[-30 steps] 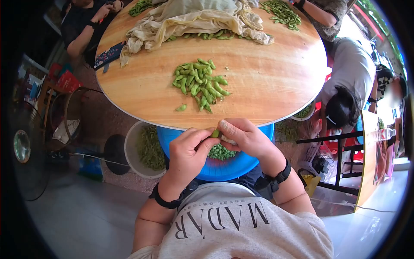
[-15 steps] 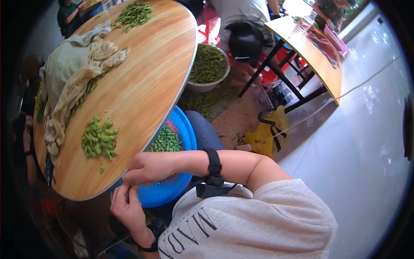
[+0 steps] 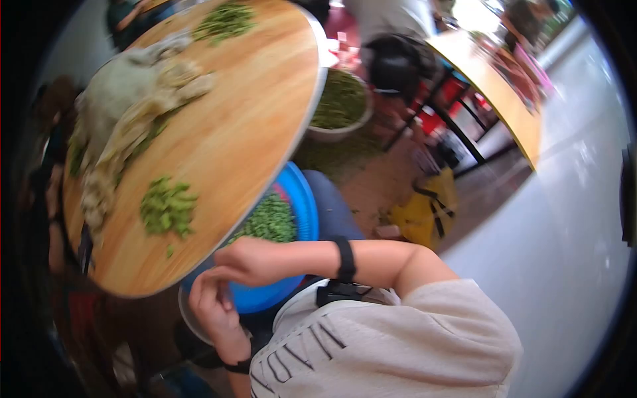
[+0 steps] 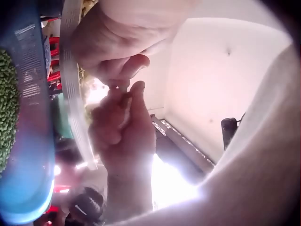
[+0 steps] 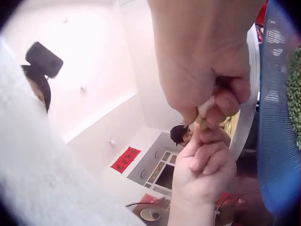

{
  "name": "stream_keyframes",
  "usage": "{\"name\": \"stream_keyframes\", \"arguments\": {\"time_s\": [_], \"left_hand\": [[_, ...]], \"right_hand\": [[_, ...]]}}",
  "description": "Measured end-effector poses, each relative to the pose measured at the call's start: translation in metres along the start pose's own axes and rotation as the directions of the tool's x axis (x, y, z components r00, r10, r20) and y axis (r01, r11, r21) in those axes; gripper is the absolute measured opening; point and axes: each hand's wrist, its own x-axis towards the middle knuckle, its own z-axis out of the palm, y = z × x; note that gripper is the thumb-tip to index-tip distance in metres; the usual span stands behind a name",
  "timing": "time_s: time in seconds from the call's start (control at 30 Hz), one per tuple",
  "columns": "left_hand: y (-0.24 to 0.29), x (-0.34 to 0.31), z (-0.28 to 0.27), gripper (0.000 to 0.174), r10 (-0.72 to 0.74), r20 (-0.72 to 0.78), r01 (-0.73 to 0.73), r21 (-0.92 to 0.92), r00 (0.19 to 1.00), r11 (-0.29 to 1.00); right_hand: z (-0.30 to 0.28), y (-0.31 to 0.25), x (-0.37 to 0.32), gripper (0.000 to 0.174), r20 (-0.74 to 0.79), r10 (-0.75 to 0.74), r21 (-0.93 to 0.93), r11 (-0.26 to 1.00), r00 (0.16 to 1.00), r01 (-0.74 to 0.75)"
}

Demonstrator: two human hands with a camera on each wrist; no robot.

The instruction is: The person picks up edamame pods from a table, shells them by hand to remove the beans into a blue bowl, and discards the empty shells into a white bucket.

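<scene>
In the head view my left hand (image 3: 215, 312) and right hand (image 3: 249, 260) meet in front of the table edge, beside a blue basin (image 3: 307, 205) of shelled green beans (image 3: 271, 220). Between their fingertips the right wrist view shows a small soybean pod (image 5: 202, 122), pinched by both hands. Something whitish (image 5: 205, 106) shows among the right fingers there. The left wrist view shows the fingertips together, with the pod mostly hidden. A pile of pods (image 3: 167, 205) lies on the round wooden table (image 3: 245, 132), with one loose pod (image 3: 170, 251) nearby.
A cloth (image 3: 116, 99) covers more pods on the table, and another pod heap (image 3: 225, 21) sits at its far end. On the floor stand a tub of pods (image 3: 340, 99) and a yellow bag (image 3: 424, 212). A person (image 3: 395, 63) bends near a rectangular table (image 3: 491, 86).
The head view has swung right and tilted since a second ago, then shifted slightly. The hands stay together at the pod; the green pod between them is now hidden in the head view.
</scene>
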Motion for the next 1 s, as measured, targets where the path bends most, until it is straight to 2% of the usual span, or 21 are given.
{"name": "stream_keyframes", "arguments": {"time_s": [0.03, 0.07, 0.1, 0.13, 0.17, 0.23, 0.33, 0.43, 0.47, 0.57, 0.6, 0.63, 0.67, 0.7, 0.77, 0.8, 0.87, 0.93, 0.97, 1.0], "left_hand": [[-0.001, 0.003, -0.008, 0.018, -0.088, 0.039, 0.09, -0.06, 0.995, 0.994], [0.0, 0.002, -0.008, 0.017, -0.117, 0.005, 0.117, -0.063, 0.993, 0.991], [0.002, -0.001, -0.008, 0.014, -0.113, -0.007, 0.113, -0.06, 0.994, 0.992], [0.002, -0.003, -0.007, 0.011, -0.049, -0.003, 0.049, -0.021, 0.999, 0.999], [0.006, -0.006, 0.0, 0.009, -0.009, -0.026, 0.007, -0.071, 1.0, 0.997], [0.011, -0.009, 0.0, 0.007, -0.1, 0.017, 0.101, -0.163, 0.995, 0.981], [0.012, -0.006, -0.006, 0.008, -0.168, 0.07, 0.182, -0.301, 0.983, 0.936], [0.014, -0.009, -0.007, 0.013, -0.154, 0.006, 0.154, -0.08, 0.988, 0.985], [0.014, -0.009, -0.01, 0.009, -0.113, -0.001, 0.113, 0.008, 0.994, 0.994], [0.015, -0.012, -0.023, 0.007, 0.066, -0.099, -0.032, 0.316, 0.993, 0.948], [0.014, -0.01, -0.038, 0.011, 0.157, -0.168, -0.071, 0.429, 0.973, 0.9], [0.013, -0.005, -0.058, 0.015, 0.414, -0.1, -0.241, 0.681, 0.905, 0.691], [0.02, -0.006, -0.074, 0.023, 0.399, -0.126, -0.161, 0.774, 0.908, 0.612], [0.028, -0.004, -0.083, 0.029, 0.508, -0.135, -0.151, 0.863, 0.851, 0.481], [0.046, -0.004, -0.079, 0.032, 0.513, -0.35, 0.045, 0.856, 0.784, 0.514], [0.047, -0.001, -0.079, 0.03, 0.536, -0.33, -0.007, 0.847, 0.777, 0.532], [0.049, 0.004, -0.08, 0.028, 0.584, -0.296, -0.111, 0.821, 0.755, 0.56], [0.046, 0.009, -0.076, 0.023, 0.425, -0.283, -0.15, 0.655, 0.86, 0.74], [0.045, 0.013, -0.071, 0.021, 0.348, -0.257, -0.156, 0.557, 0.901, 0.816], [0.048, 0.017, -0.059, 0.017, 0.368, -0.219, -0.211, 0.519, 0.904, 0.828]], "right_hand": [[-0.005, -0.006, 0.002, 0.032, 0.051, 0.057, 0.015, 0.998, 0.997, -0.058], [-0.007, -0.009, 0.004, 0.034, 0.061, 0.126, -0.044, 0.991, 0.99, -0.123], [-0.011, -0.01, 0.006, 0.037, 0.064, 0.191, -0.112, 0.977, 0.98, -0.183], [-0.017, -0.018, 0.008, 0.039, 0.06, 0.251, -0.132, 0.961, 0.966, -0.241], [-0.017, -0.012, 0.008, 0.04, 0.015, 0.135, -0.184, 0.974, 0.991, -0.13], [-0.009, -0.009, 0.014, 0.04, 0.075, 0.038, -0.084, 0.996, 0.996, -0.032], [-0.009, -0.009, 0.021, 0.03, 0.155, 0.094, 0.035, 0.994, 0.983, -0.1], [-0.011, -0.005, 0.024, 0.019, 0.225, 0.133, 0.013, 0.99, 0.965, -0.139], [-0.012, -0.001, 0.025, 0.013, 0.257, 0.174, -0.01, 0.984, 0.951, -0.178], [-0.027, 0.001, 0.035, 0.016, 0.34, 0.099, -0.119, 0.991, 0.935, -0.061], [-0.036, -0.008, 0.041, 0.017, 0.362, 0.16, -0.183, 0.978, 0.918, -0.098], [-0.044, -0.007, 0.048, 0.017, 0.303, 0.167, -0.219, 0.97, 0.938, -0.103], [-0.052, -0.004, 0.056, 0.018, 0.242, 0.172, -0.254, 0.961, 0.955, -0.108], [-0.058, -0.001, 0.066, 0.018, 0.18, 0.174, -0.289, 0.95, 0.968, -0.117], [-0.063, 0.012, 0.092, 0.019, -0.056, 0.113, -0.471, 0.873, 0.992, -0.126], [-0.063, 0.026, 0.102, 0.018, -0.125, 0.089, -0.5, 0.855, 0.988, -0.14], [-0.058, 0.041, 0.119, 0.017, -0.115, 0.101, -0.6, 0.786, 0.988, -0.15], [-0.055, 0.051, 0.128, 0.017, -0.074, 0.134, -0.676, 0.722, 0.988, -0.148], [-0.055, 0.051, 0.129, 0.018, -0.084, 0.114, -0.639, 0.756, 0.99, -0.141], [-0.057, 0.05, 0.129, 0.018, -0.093, 0.092, -0.601, 0.789, 0.991, -0.13]]}}
